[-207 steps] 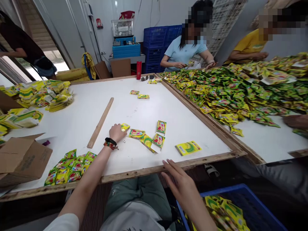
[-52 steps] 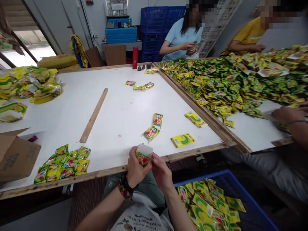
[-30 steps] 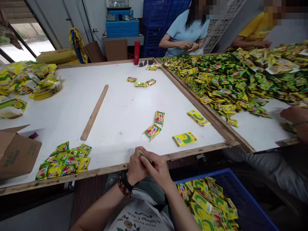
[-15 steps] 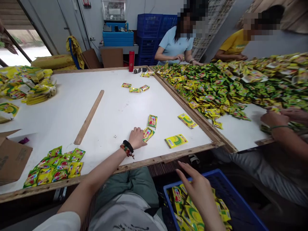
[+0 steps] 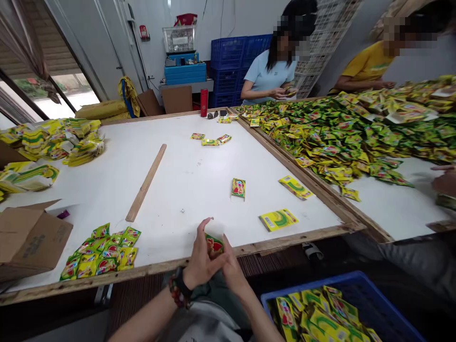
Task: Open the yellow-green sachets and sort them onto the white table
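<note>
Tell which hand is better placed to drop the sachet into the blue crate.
Right, probably: the right hand sits nearer the blue crate and also touches the sachet; the left hand is farther.

bright even indoor light, soft shadows, bowed edges

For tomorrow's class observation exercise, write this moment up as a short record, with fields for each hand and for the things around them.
Left hand: holds a printed sachet against the right hand
Right hand: pressed to the same sachet from the other side
Work surface: white table with a wooden frame
Nearest loose item: single sachet, lying on the table
Left of hands: pile of green sachets
Below right: blue crate holding yellow sachets
Far right: large sachet heap, co-worker's hand beside it
</note>
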`<state>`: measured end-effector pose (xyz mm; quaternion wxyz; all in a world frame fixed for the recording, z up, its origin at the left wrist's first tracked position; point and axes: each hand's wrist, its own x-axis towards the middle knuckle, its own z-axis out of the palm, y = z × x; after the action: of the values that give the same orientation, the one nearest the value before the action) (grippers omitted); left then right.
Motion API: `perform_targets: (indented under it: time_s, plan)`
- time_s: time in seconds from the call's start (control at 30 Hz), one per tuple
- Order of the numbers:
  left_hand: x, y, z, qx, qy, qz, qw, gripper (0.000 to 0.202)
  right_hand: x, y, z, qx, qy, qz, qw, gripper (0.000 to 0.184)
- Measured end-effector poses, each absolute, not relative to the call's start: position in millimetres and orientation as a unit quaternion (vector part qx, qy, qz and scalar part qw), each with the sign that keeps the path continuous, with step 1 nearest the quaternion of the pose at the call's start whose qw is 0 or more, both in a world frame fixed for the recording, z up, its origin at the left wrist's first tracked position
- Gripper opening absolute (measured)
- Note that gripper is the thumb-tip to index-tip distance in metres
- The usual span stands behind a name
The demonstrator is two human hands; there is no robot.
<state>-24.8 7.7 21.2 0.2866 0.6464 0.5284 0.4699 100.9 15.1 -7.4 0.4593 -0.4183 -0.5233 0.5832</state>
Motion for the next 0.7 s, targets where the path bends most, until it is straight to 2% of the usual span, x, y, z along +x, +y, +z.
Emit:
perform_targets:
  time_s: [0.13, 0.27, 0.37, 0.5, 0.6, 0.7]
  plan:
    - [-3, -1, -2, 0.574, 0.603, 0.497, 0.243, 0.063, 114, 6, -16, -0.376, -0.455, 0.657, 0.469, 0.046]
    - [2, 0, -7, 0.646, 0.523, 0.537, 0.141, 0.050, 119, 14, 5, -0.399, -0.366, 0.699, 0.467, 0.035]
    - [-1, 2, -4, 0.669, 0.491, 0.545, 0.123, 0.049, 112, 19, 25, -0.415, -0.386, 0.688, 0.454, 0.029]
    - [-4, 2, 3, 0.645, 0.551, 0.503, 0.166, 0.075, 108, 15, 46, -0.407, -0.545, 0.586, 0.441, 0.031]
    - [-6, 2, 5, 0.658, 0.568, 0.436, 0.234, 0.055, 107, 10, 51, -0.424, -0.635, 0.474, 0.438, 0.030]
    - [-6, 3, 5, 0.656, 0.585, 0.404, 0.254, 0.041, 107, 10, 48, -0.472, -0.625, 0.440, 0.440, 0.027]
